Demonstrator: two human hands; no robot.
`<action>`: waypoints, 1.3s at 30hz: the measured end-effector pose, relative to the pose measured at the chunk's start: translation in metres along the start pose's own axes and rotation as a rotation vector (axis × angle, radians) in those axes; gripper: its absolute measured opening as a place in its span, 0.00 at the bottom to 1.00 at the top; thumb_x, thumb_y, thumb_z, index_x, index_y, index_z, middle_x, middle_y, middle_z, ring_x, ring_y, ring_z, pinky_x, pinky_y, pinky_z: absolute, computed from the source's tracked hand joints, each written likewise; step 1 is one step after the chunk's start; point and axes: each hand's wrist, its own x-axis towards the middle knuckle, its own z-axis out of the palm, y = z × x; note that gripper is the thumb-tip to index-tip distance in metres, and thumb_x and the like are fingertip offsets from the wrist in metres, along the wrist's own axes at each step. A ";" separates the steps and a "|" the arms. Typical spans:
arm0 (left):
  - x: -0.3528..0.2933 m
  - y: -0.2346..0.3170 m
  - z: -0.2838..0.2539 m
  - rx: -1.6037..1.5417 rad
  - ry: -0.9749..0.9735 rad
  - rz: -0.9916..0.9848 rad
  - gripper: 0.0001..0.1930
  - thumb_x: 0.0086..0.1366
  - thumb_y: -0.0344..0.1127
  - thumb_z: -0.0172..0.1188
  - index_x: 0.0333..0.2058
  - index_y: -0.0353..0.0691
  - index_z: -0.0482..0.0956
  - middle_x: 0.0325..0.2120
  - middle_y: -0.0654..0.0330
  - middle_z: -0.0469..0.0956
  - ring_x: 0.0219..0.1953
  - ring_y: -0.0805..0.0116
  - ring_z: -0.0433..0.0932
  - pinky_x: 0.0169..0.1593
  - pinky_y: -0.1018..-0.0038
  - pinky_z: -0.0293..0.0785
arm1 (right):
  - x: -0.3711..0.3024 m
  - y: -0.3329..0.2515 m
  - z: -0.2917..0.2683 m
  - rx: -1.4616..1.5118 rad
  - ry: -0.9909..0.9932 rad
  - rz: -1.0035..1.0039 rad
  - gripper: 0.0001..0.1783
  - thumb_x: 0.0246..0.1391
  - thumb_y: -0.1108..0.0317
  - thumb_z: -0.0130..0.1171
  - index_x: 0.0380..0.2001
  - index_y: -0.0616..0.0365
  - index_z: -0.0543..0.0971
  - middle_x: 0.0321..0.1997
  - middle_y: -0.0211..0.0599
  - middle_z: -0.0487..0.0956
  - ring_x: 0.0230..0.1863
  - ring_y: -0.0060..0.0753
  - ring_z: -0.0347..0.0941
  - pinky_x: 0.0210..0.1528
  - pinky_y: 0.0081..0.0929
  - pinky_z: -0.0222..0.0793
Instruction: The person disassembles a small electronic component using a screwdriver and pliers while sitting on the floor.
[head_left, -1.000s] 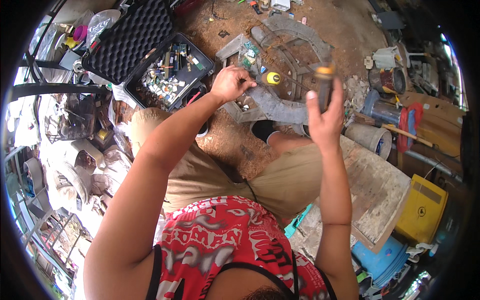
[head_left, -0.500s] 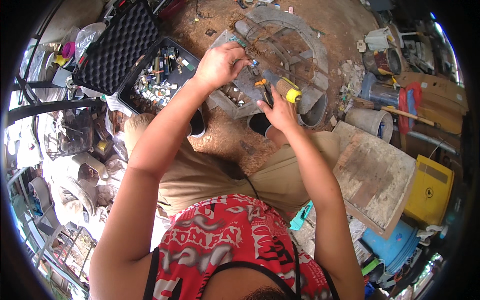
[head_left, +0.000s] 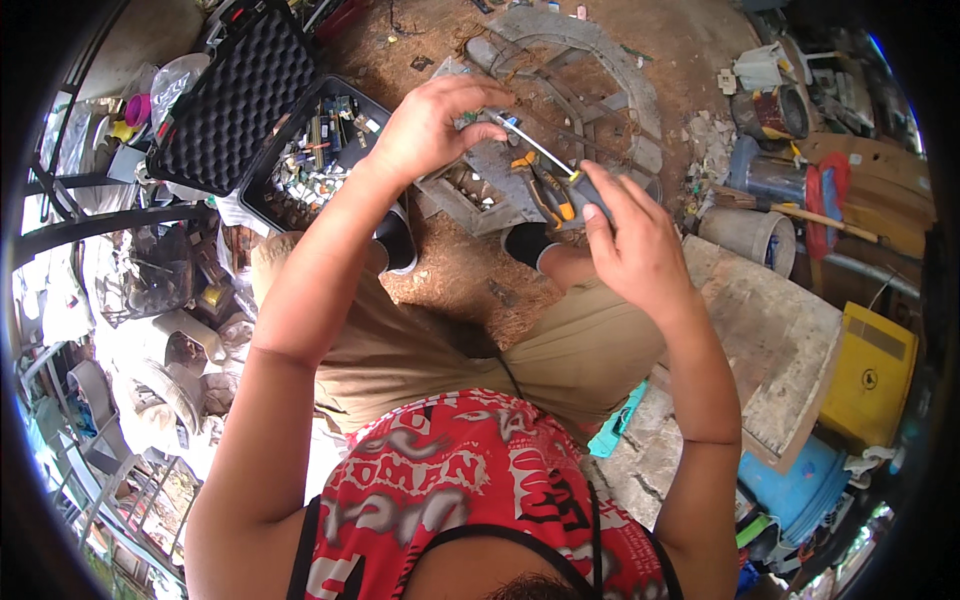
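Observation:
My right hand (head_left: 640, 230) is closed around the dark handle of a screwdriver (head_left: 535, 146), whose long bright shaft points up and left. The tip reaches the gap between the thumb and fingers of my left hand (head_left: 435, 125). That thumb stands apart from the stretched fingers, and I make out no object gripped there. Below the shaft, pliers (head_left: 545, 190) with orange-and-black handles lie on the grey slab (head_left: 465, 205) between my feet. Small bits are scattered in the slab's square opening.
An open black case (head_left: 250, 205) at the far left holds circuit boards and many small pale pieces; its lid (head_left: 235, 95) has egg-crate foam. A round concrete ring (head_left: 640, 100) lies ahead. To the right are a worn board (head_left: 765, 335), a bucket (head_left: 745, 240) and a yellow box (head_left: 868, 375).
My right hand has moved right and back, and the screwdriver shaft now shows. My left thumb has parted from its fingers, which were pinching a small item. The pliers are more exposed.

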 end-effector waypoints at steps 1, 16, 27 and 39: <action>0.000 0.000 -0.001 -0.022 -0.009 0.013 0.14 0.56 0.33 0.67 0.42 0.41 0.83 0.44 0.56 0.82 0.46 0.56 0.80 0.49 0.65 0.77 | -0.001 0.001 0.001 0.002 0.016 -0.022 0.22 0.59 0.68 0.55 0.55 0.64 0.72 0.37 0.47 0.75 0.33 0.52 0.75 0.36 0.42 0.72; -0.004 0.007 0.004 0.032 0.164 -0.023 0.11 0.54 0.30 0.68 0.38 0.47 0.85 0.32 0.61 0.84 0.32 0.60 0.83 0.36 0.71 0.80 | -0.010 0.011 0.030 0.243 0.209 -0.005 0.18 0.60 0.66 0.57 0.51 0.63 0.76 0.35 0.49 0.81 0.33 0.51 0.80 0.36 0.36 0.75; -0.009 0.005 0.023 -1.111 0.196 -0.559 0.22 0.62 0.31 0.65 0.55 0.35 0.75 0.47 0.58 0.81 0.44 0.75 0.78 0.54 0.75 0.74 | -0.003 0.011 0.011 0.082 0.265 -0.085 0.19 0.58 0.67 0.58 0.51 0.61 0.77 0.41 0.48 0.82 0.37 0.49 0.80 0.37 0.36 0.76; -0.004 0.026 0.026 -1.382 0.253 -0.677 0.24 0.66 0.29 0.59 0.61 0.37 0.68 0.49 0.55 0.79 0.52 0.63 0.78 0.58 0.69 0.74 | 0.001 0.001 0.027 -0.244 0.372 -0.159 0.20 0.59 0.65 0.57 0.54 0.56 0.76 0.27 0.35 0.74 0.24 0.39 0.74 0.27 0.35 0.71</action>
